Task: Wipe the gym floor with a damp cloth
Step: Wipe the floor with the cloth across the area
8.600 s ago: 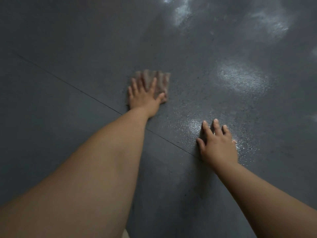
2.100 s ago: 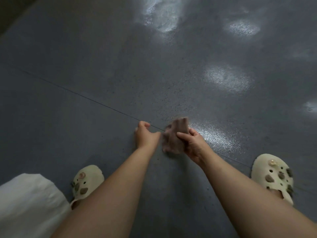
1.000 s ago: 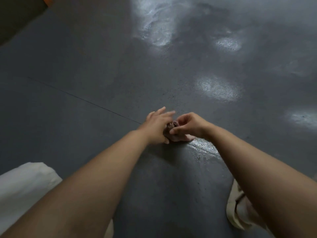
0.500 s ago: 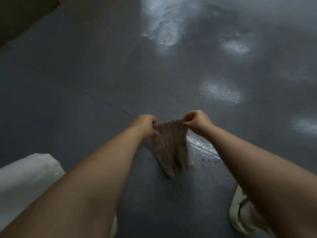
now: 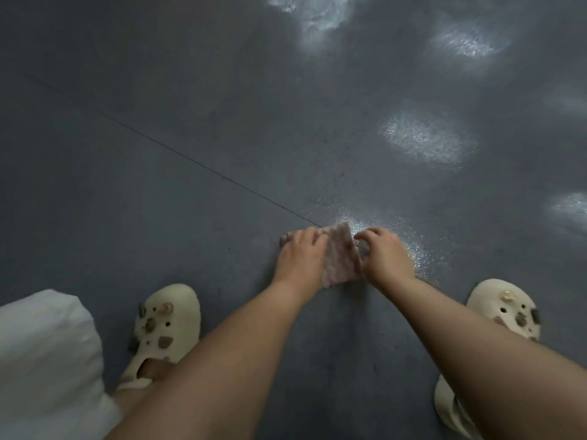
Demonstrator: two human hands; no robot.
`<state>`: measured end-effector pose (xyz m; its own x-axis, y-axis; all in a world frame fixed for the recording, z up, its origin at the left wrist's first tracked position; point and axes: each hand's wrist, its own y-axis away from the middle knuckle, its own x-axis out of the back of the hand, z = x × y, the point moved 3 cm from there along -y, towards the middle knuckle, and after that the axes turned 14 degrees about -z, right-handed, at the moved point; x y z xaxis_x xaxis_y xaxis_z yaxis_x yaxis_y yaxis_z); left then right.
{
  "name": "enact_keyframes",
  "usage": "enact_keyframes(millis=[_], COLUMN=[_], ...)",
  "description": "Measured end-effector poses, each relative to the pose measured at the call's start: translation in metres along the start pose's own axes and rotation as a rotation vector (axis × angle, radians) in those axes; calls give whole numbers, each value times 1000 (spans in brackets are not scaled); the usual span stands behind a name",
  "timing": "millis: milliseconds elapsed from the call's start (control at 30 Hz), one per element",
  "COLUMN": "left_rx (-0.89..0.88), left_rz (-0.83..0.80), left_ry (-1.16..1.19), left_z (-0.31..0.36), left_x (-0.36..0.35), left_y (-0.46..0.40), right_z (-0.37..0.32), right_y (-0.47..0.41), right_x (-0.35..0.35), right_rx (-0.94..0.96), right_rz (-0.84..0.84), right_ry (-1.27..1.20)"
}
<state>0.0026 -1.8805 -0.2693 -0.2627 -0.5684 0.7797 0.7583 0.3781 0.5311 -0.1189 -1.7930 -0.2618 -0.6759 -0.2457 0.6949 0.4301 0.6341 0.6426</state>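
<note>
cloth (image 5: 341, 258) on floor (image 5: 222, 106) | both hands' grip clamps it | clogs (image 5: 165, 328) flank

Gym — speckled grey floor (image 5: 222, 106)

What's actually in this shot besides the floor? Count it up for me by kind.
Hands: 2, the left hand and right hand, both holding the cloth
Cloths: 1, the pink-and-white cloth
Cream clogs with charms: 2, the left clog and right clog
White garment at the lower left: 1
Total: 6
</note>
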Motion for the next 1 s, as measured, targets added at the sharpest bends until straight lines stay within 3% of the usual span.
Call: enact_keyframes(millis=[67,200,267,467,633,800,900,1000], left_rx=[-65,-5,-2,94,351,814,950,890], left_rz=[22,-179,-162,-139,-52,60,116,144], left_ry=[-4,-147,-226,-229,-49,224,320,311], left_z=[17,26,21,-30,-128,-228,-228,-188], left_x=[-20,-58,-58,7,65,72,67,60], left_y=[-14,-31,-37,-91,-117,-66,-55,-71], right_z=[-1,-4,-8,-26,-44,-47,-47,-48], right_y=[-3,-15,-25,-56,-70,-72,-73,-73], right_x=[-4,-8,-7,-8,-15,-23,-25,-25], right_rx=[-34,-98,-109,-96,-130,-185,-192,-200], right_rz=[47,102,115,103,-8,-24,-24,-16], right_ry=[-38,-41,-53,-42,93,143,144,132])
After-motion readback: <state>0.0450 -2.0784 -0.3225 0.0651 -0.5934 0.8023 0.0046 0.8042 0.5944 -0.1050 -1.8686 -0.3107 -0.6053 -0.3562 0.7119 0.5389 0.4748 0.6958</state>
